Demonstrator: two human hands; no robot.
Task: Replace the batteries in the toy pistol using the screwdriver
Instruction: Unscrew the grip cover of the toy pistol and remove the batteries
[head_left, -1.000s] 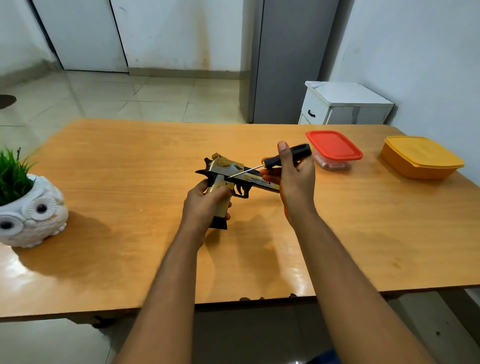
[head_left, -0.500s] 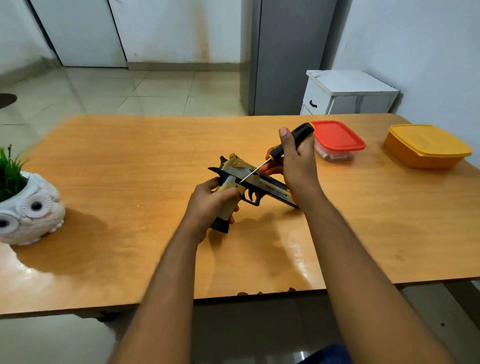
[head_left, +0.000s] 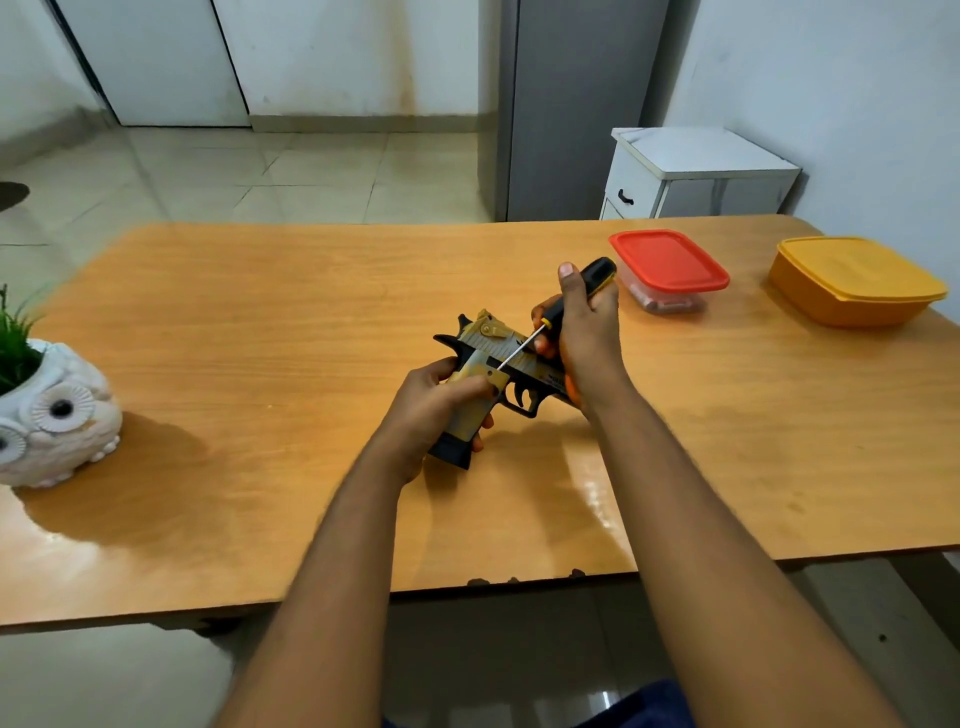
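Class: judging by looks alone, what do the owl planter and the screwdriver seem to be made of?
Owl planter: probably glazed ceramic, white with a soft sheen and moulded feather detail. Screwdriver: bare bright metal shaft; black and yellow handle, likely plastic or rubber, matte.

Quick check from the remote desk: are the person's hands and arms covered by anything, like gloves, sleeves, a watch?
No. The left hand and right hand are bare, with no gloves, rings or watch visible. Both forearms are uncovered, no sleeves in view.

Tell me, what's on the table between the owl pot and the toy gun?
Nothing: head view shows only bare wooden table between owl planter and toy pistol.
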